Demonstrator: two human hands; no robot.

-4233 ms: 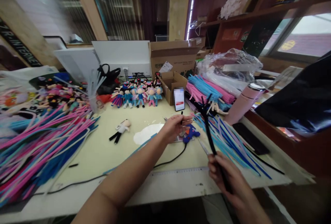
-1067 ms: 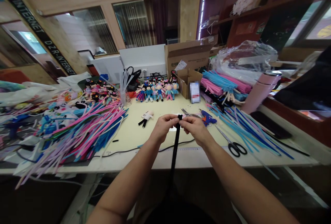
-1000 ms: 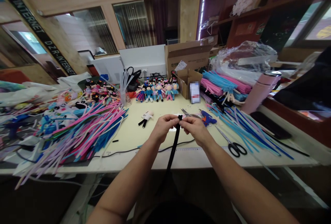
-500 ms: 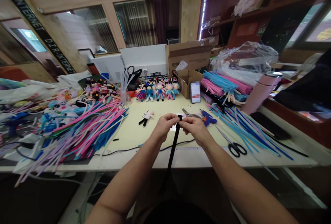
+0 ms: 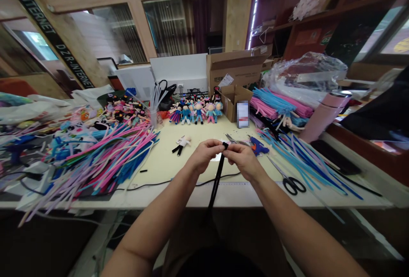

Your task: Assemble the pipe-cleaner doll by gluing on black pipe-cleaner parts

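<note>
My left hand (image 5: 203, 156) and my right hand (image 5: 243, 159) meet over the middle of the pale yellow table (image 5: 166, 162). Together they pinch the top end of a black pipe cleaner (image 5: 216, 184), which hangs down past the front edge of the table towards my lap. Its tip is bent over between my fingertips. A blue glue gun (image 5: 259, 146) lies just behind my right hand, and black-handled scissors (image 5: 289, 180) lie to its right.
A heap of pink, blue and lilac pipe cleaners (image 5: 105, 157) covers the left side; more blue ones (image 5: 303, 157) fan out at right. Small dolls (image 5: 194, 113) stand at the back, one lies alone (image 5: 181, 143). A phone (image 5: 243, 114), cardboard boxes (image 5: 234, 70) and a pink flask (image 5: 322, 115) are nearby.
Four seconds ago my left hand reached near the glue gun while the right held the black stem; now both hands pinch its top end. Over the last second they barely moved.
</note>
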